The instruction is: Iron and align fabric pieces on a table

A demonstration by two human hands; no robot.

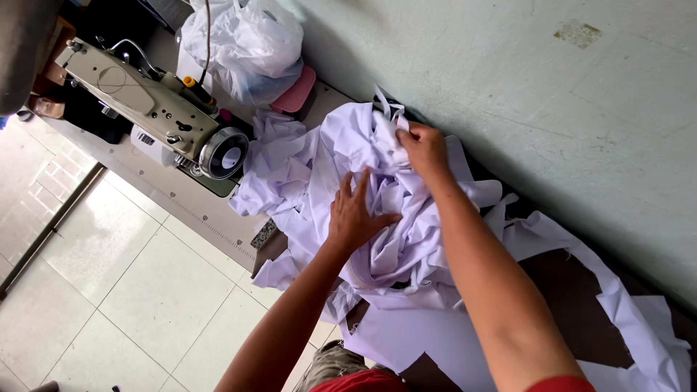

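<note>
Fabric pile, pale lilac offcuts, sits mid-table. Left hand lies spread flat on it; right hand at 1 o'clock pinches a bunched fold. Risk: loose strips at 5 o'clock could slide off table edge if tugged. Sewing machine at 10 o'clock, plastic bag at 11, green wall, tiled floor.
</note>
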